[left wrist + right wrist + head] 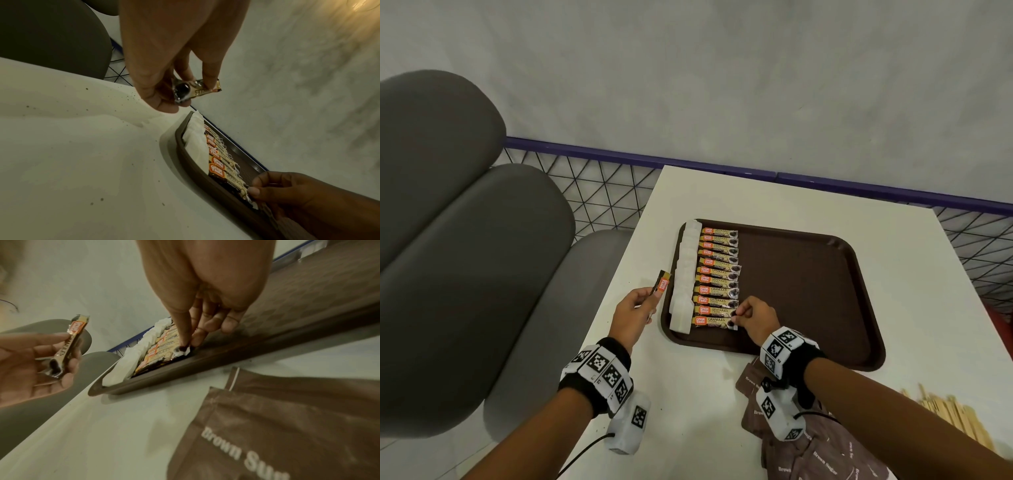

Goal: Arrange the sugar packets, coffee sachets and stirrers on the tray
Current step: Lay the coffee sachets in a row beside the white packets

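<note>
A brown tray (808,281) lies on the white table (705,404). Along its left side runs a column of white sugar packets (685,270), and beside it a column of several coffee sachets (717,274). My right hand (751,317) pinches the right end of the nearest sachet (714,322) in that column; its fingertips (186,340) press on the sachet's end (180,351). My left hand (635,306) holds one more coffee sachet (661,283) upright, left of the tray, gripped between thumb and fingers (209,81).
Brown sugar packets (808,442) lie in a pile on the table under my right forearm. Wooden stirrers (948,414) lie at the table's right front. A grey cushioned seat (465,257) stands left of the table; a wire fence (599,192) runs behind.
</note>
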